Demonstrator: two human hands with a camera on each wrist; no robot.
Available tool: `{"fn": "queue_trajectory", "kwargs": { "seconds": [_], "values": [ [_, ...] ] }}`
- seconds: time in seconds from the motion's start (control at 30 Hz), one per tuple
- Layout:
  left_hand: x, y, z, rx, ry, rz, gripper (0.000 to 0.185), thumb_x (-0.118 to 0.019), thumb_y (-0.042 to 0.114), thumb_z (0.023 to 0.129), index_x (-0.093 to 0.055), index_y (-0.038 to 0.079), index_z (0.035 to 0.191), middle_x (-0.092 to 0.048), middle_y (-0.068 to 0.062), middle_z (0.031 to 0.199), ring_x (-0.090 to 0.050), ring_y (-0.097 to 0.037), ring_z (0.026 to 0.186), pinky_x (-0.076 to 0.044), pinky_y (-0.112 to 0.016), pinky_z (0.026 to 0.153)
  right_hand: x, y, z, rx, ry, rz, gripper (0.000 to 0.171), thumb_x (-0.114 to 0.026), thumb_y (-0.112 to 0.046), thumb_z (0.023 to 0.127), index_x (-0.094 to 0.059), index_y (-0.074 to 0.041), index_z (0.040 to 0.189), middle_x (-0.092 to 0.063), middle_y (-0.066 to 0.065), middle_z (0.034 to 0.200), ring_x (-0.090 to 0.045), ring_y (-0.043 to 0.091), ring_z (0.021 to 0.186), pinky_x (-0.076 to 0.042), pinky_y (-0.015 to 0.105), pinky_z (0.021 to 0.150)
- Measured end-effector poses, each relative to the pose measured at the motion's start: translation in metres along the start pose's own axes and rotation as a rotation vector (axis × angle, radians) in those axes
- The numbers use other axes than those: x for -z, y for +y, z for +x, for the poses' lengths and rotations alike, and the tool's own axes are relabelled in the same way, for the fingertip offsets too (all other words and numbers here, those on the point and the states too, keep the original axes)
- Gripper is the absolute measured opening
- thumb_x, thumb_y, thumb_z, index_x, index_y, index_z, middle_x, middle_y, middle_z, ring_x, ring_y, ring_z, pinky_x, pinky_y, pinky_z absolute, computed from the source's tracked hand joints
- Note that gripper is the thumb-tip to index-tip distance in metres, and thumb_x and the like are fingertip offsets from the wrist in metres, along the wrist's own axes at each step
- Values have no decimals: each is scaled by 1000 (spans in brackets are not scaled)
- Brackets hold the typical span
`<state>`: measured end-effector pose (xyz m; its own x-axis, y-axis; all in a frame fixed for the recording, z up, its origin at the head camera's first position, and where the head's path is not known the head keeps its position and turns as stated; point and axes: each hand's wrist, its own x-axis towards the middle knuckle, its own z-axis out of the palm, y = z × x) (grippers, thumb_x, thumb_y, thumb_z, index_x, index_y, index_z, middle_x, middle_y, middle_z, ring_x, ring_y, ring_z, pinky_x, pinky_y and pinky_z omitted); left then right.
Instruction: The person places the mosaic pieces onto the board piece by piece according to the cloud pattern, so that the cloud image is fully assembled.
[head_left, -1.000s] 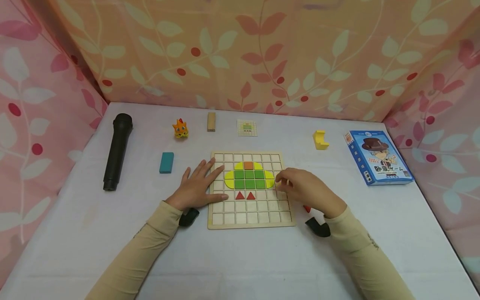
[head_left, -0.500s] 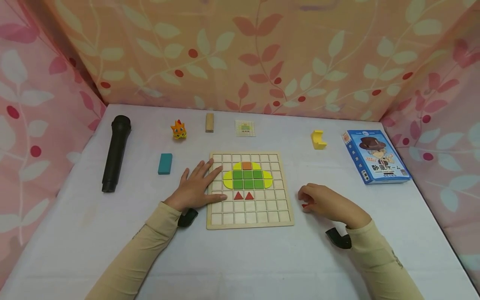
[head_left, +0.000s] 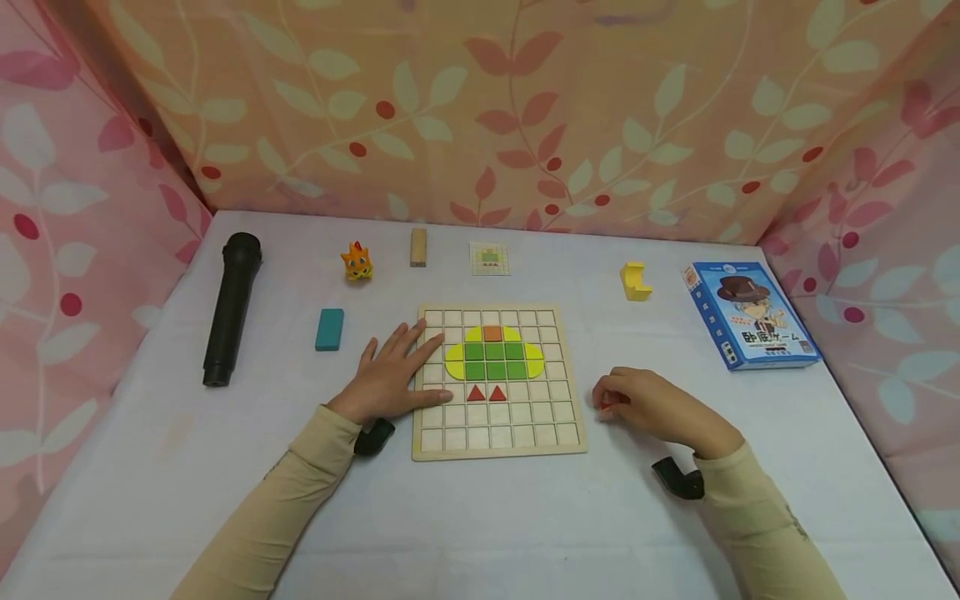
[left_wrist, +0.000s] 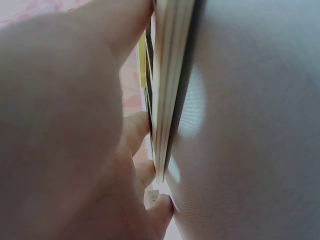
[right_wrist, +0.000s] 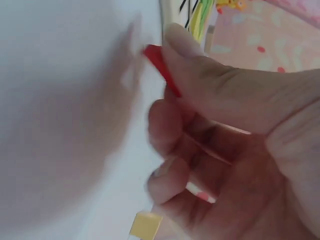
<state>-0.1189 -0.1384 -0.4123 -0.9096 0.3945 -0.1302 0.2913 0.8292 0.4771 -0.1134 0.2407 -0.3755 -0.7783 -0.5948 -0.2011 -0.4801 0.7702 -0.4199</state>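
A square wooden grid board [head_left: 522, 414] lies mid-table, bearing green squares [head_left: 495, 351], an orange square [head_left: 492, 333], yellow rounded pieces [head_left: 454, 362] and two red triangles [head_left: 498, 393] in its cells. My left hand [head_left: 386, 379] rests with spread fingers on the board's left edge; the left wrist view shows the board's layered side [left_wrist: 170, 75] beside the fingers. Right of the board, my right hand [head_left: 651, 407] pinches a red triangle piece [right_wrist: 161, 67] between thumb and fingers, low over the white cloth. Most of that piece is hidden by the thumb in the head view.
Behind the board lie a pattern card [head_left: 490, 259], a wooden block [head_left: 418, 247] and an orange toy figure [head_left: 357, 262]. To the left are a teal block [head_left: 329, 329] and a black microphone [head_left: 232, 308]. A yellow piece [head_left: 635, 282] and a blue game box [head_left: 752, 315] stand right.
My right hand has moved from the board's right edge out to the red triangle lying on the cloth and has picked it between thumb and fingers. My left hand has stayed on the board.
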Motion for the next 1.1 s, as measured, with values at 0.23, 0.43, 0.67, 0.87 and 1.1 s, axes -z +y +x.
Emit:
{"fn": "queue_trajectory", "kwargs": {
  "seconds": [0.23, 0.43, 0.67, 0.87, 1.1],
  "values": [
    [0, 0, -2, -1, 2, -2, 84, -68, 52, 83, -33, 15, 150, -15, -15, 160, -9, -39, 146, -4, -68, 109, 3, -20, 21, 52, 105, 82, 16, -71, -8, 86, -70, -14, 100, -62, -7, 87, -53, 9, 79, -50, 27, 73],
    [-2, 0, -2, 7, -6, 0, 84, -68, 52, 83, -33, 15, 150, -15, -15, 159, -9, -38, 146, -4, -68, 109, -7, -41, 41, 72, 121, 113, 12, -70, -10, 87, -68, -12, 99, -63, -6, 87, -54, 10, 80, -49, 31, 75],
    [-1, 1, -1, 9, -5, 1, 84, -68, 52, 83, -33, 15, 150, -15, -15, 160, -8, -38, 146, -3, -67, 110, -21, -51, 60, 77, 167, 162, 11, -72, -15, 86, -65, -14, 95, -63, -8, 82, -54, 8, 75, -47, 26, 70],
    [-1, 1, -1, 7, -2, 6, 85, -68, 52, 83, -32, 16, 151, -14, -15, 160, -8, -38, 147, -4, -68, 110, -26, -57, 69, 78, 177, 153, 9, -72, -18, 87, -66, -14, 92, -65, -9, 80, -55, 6, 73, -48, 26, 69],
    [1, 1, 0, -2, -1, 10, 85, -68, 52, 83, -32, 15, 151, -14, -15, 160, -8, -38, 147, -4, -68, 109, -28, -62, 72, 85, 151, 128, 5, -69, -17, 89, -68, -13, 92, -65, -8, 82, -54, 6, 72, -48, 26, 70]
  ]
}}
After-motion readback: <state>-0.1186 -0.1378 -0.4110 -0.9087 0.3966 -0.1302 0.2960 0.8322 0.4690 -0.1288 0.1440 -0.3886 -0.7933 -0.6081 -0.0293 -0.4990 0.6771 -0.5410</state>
